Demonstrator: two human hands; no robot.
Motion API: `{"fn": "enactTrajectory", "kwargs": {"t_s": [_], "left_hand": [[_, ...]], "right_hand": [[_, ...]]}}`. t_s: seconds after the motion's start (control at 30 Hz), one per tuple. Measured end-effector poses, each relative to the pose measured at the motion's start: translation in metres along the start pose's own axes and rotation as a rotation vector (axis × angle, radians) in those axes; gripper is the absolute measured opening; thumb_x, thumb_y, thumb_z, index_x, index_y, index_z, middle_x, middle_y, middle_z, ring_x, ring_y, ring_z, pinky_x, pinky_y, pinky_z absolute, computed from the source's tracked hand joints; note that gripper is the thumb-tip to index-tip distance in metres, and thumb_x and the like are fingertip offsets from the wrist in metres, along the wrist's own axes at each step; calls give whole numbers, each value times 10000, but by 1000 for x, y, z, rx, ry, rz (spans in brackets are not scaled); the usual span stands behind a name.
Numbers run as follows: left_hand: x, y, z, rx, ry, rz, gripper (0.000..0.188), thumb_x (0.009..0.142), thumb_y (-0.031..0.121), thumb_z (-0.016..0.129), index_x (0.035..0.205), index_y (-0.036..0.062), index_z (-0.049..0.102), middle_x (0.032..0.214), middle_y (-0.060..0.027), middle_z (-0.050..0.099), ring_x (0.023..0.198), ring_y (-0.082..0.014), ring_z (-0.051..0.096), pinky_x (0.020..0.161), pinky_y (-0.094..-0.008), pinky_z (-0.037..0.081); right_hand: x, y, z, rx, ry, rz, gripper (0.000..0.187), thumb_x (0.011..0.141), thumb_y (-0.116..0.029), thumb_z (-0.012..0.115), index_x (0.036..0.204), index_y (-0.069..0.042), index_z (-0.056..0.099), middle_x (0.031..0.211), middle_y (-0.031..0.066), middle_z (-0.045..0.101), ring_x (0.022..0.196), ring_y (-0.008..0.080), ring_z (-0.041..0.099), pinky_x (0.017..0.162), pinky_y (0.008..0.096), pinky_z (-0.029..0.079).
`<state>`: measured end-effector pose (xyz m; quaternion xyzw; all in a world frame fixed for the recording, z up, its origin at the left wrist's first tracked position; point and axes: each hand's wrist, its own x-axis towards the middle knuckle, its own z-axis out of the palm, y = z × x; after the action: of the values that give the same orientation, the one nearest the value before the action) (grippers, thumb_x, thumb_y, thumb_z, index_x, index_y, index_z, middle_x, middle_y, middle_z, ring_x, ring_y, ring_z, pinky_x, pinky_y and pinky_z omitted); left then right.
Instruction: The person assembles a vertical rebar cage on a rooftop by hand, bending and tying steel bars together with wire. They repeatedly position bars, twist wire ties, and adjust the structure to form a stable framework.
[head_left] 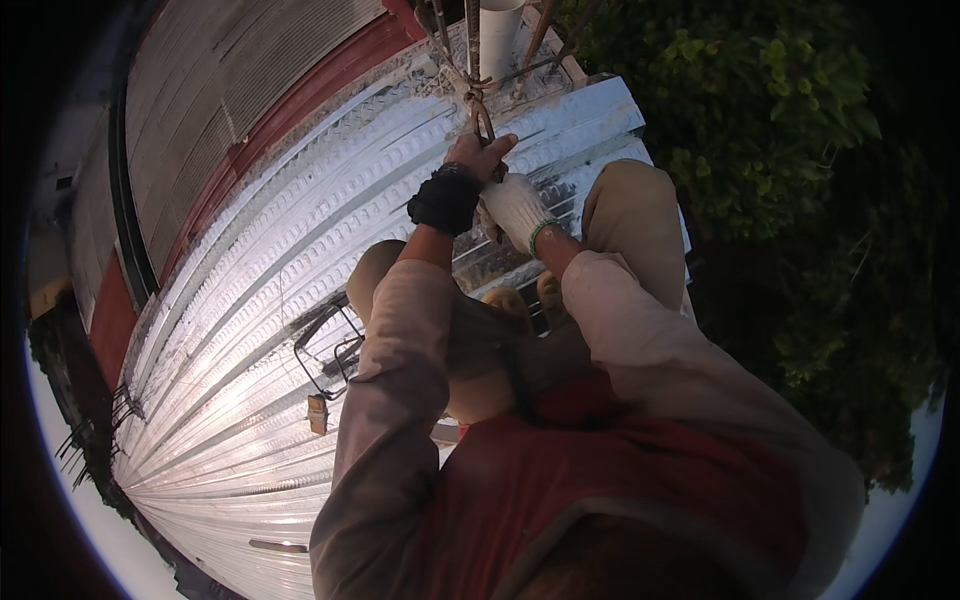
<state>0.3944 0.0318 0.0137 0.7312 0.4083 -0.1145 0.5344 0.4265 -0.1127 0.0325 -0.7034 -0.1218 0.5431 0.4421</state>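
Note:
My left hand [480,157], bare with a black wrap [444,199] round the wrist, is closed around the lower end of a tied bundle of rusty rods [482,118]. Its thumb points right. Just below, and touching it, is my right hand [516,212] in a white knit glove with a green cuff edge. Its fingers are curled round something slim and dark that is mostly hidden by the glove. Above both hands, a cord or wire knot [474,93] binds upright rusty bars [472,38].
I squat on a shiny ribbed metal sheet roof [260,330]. A black wire-framed tool with a wooden block [317,413] lies left of my knee. A white pipe [498,40] stands beyond the bars. Trees [740,130] fill the right; a red-edged lower roof [240,90] lies left.

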Motion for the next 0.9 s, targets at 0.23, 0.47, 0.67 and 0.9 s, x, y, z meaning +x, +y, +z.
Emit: {"fn": "enactTrajectory", "kwargs": {"t_s": [0.23, 0.47, 0.67, 0.9], "left_hand": [[-11, 49, 21, 110, 157, -105, 653, 887, 575, 693, 1055, -44, 815, 1102, -291, 791, 1132, -440, 757, 1011, -486, 577], [21, -30, -19, -135, -298, 78, 275, 1012, 250, 633, 1037, -21, 676, 1168, -279, 779, 1050, -441, 758, 917, -513, 610], [-20, -6, -27, -1162, -611, -94, 219, 1030, 188, 640, 1175, 26, 620, 1167, -272, 773, 1058, -375, 764, 949, -475, 633], [-14, -5, -29, -377, -194, -111, 562, 889, 487, 832, 1147, -1, 732, 1010, -201, 814, 899, -316, 798, 820, -399, 629]], "right_hand": [[-22, -33, -59, -96, -147, 230, 197, 951, -245, 740, 1007, -59, 707, 801, 114, 729, 764, 283, 741, 657, 393, 579], [-21, 11, 14, -149, -16, -225, 217, 973, -224, 721, 1106, -53, 711, 942, 131, 747, 815, 260, 755, 761, 401, 613], [-33, -17, 15, 1228, -595, 79, 251, 1108, -304, 620, 1114, -60, 678, 818, 5, 641, 680, 164, 635, 671, 347, 554], [-6, 8, 30, 206, -48, -33, 341, 1092, -368, 606, 1144, -33, 643, 891, 116, 669, 773, 298, 659, 724, 462, 556]]}}
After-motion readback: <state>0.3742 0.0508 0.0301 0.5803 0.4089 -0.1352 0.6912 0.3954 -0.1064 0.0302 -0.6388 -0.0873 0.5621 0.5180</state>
